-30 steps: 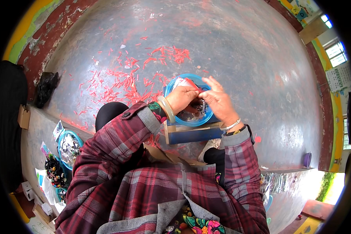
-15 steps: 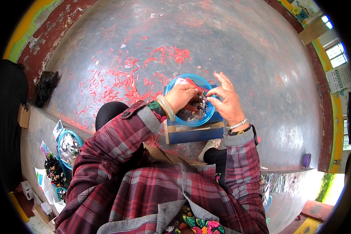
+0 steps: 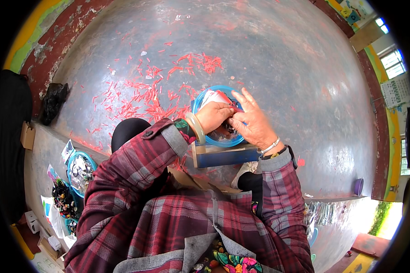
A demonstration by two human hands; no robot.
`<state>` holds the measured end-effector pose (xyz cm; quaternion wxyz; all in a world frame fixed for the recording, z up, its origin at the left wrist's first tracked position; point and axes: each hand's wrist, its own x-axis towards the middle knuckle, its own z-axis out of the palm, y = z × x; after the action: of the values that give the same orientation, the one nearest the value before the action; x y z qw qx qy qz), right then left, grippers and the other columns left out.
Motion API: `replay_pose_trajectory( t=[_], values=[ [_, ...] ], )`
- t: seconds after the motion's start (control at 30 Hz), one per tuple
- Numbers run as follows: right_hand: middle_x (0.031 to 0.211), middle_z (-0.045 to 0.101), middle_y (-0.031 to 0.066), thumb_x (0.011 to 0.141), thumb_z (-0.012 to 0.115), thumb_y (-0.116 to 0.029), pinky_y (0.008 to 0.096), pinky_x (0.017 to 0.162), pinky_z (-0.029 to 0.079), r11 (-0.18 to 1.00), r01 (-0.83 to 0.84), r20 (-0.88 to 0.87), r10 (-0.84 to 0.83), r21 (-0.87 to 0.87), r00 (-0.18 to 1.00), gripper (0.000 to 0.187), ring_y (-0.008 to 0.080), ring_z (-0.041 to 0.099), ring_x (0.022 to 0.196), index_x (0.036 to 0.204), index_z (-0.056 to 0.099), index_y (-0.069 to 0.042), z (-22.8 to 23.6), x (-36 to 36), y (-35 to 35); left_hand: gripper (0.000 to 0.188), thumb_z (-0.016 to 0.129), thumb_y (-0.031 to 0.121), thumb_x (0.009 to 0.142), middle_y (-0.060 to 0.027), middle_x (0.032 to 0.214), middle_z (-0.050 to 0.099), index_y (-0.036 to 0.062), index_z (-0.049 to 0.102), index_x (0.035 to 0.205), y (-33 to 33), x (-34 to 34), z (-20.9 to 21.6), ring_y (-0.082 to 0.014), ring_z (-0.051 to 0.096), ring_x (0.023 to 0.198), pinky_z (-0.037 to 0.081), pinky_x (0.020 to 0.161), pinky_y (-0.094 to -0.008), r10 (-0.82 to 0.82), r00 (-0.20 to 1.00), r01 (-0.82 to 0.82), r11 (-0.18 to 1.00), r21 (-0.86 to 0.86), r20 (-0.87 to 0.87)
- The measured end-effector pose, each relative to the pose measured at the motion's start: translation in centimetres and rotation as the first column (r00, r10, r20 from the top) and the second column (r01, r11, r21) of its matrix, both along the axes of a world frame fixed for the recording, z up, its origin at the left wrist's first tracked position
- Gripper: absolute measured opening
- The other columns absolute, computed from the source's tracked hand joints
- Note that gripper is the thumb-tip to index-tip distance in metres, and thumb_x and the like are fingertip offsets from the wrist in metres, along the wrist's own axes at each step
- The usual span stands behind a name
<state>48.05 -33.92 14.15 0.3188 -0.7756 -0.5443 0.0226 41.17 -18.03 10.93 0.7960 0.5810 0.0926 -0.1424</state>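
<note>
My left hand (image 3: 212,117), with a pale bangle at the wrist, is over a round blue basin (image 3: 222,144), its thumb and fingers closed. A narrow red strip (image 3: 237,109) shows at its fingertips. My right hand (image 3: 256,126) comes from the right and meets the left at the strip. Its thumb and forefinger are drawn together and the other fingers stretch out; what they pinch is too small to tell. Inside the basin lie a red-and-white packet (image 3: 216,96) and small dark and shiny pieces, partly hidden by my hands. The basin rests on a blue wooden stool (image 3: 225,158).
Red strips (image 3: 152,102) lie scattered on the grey floor ahead and left. A blue basin of silvery pieces (image 3: 81,170) and a heap of dark beaded items (image 3: 64,200) stand at my left. A black bag (image 3: 54,102) lies by the wall; a purple cup (image 3: 358,187) stands far right.
My right hand has moved left and slightly down, from holding a small dark thing apart to meeting the left fingertips. My left hand has barely moved.
</note>
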Motion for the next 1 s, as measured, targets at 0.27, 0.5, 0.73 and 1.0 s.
replay_pose_trajectory(
  t=[0.27, 0.5, 0.73, 1.0],
  values=[
    [0.128, 0.044, 0.0209, 0.085, 0.056, -0.035, 0.0413, 0.101, 0.026, 0.983, 0.166, -0.246, -0.141, 0.084, 0.959, 0.030, 0.0364, 0.030, 0.126, 0.087, 0.067, -0.007, -0.1, 1.1, -0.6, 0.033, 0.044, 0.022, 0.090, -0.0100, 0.093, 0.062, -0.0016, 0.055, 0.111, 0.2, 0.2, 0.5, -0.0185, 0.062, 0.082, 0.053, 0.059, -0.0269, 0.031, 0.998, -0.025, 0.995, 0.093, -0.062],
    [0.128, 0.043, 0.0224, 0.083, 0.057, -0.039, 0.0428, 0.102, 0.025, 0.980, 0.188, -0.178, -0.174, 0.066, 0.969, 0.031, 0.0381, 0.028, 0.127, 0.087, 0.068, -0.011, -0.4, 0.8, -0.4, 0.034, 0.042, 0.022, 0.090, -0.0112, 0.095, 0.062, -0.0014, 0.053, 0.113, 0.2, 0.0, 1.2, -0.0187, 0.062, 0.083, 0.053, 0.058, -0.0272, 0.067, 0.995, -0.063, 0.996, 0.056, -0.067],
    [0.126, 0.044, 0.0230, 0.084, 0.057, -0.039, 0.0438, 0.101, 0.026, 0.992, 0.123, -0.186, -0.123, -0.012, 0.975, 0.032, 0.0402, 0.028, 0.126, 0.083, 0.068, -0.009, -1.9, 0.6, 0.0, 0.035, 0.041, 0.022, 0.090, -0.0124, 0.095, 0.062, -0.0017, 0.052, 0.114, 0.1, 0.0, 0.7, -0.0192, 0.062, 0.082, 0.053, 0.058, -0.0272, 0.034, 0.999, -0.031, 0.997, 0.072, -0.041],
    [0.123, 0.047, 0.0231, 0.083, 0.056, -0.042, 0.0424, 0.098, 0.031, 0.980, 0.195, 0.103, -0.197, 0.032, 0.975, 0.039, 0.0410, 0.031, 0.124, 0.075, 0.067, -0.005, -0.2, 1.0, -0.4, 0.034, 0.040, 0.020, 0.091, -0.0124, 0.096, 0.062, -0.0011, 0.053, 0.114, 0.2, 0.1, 1.1, -0.0194, 0.062, 0.083, 0.052, 0.058, -0.0280, 0.018, 1.000, -0.015, 0.992, 0.124, -0.024]
  ],
)
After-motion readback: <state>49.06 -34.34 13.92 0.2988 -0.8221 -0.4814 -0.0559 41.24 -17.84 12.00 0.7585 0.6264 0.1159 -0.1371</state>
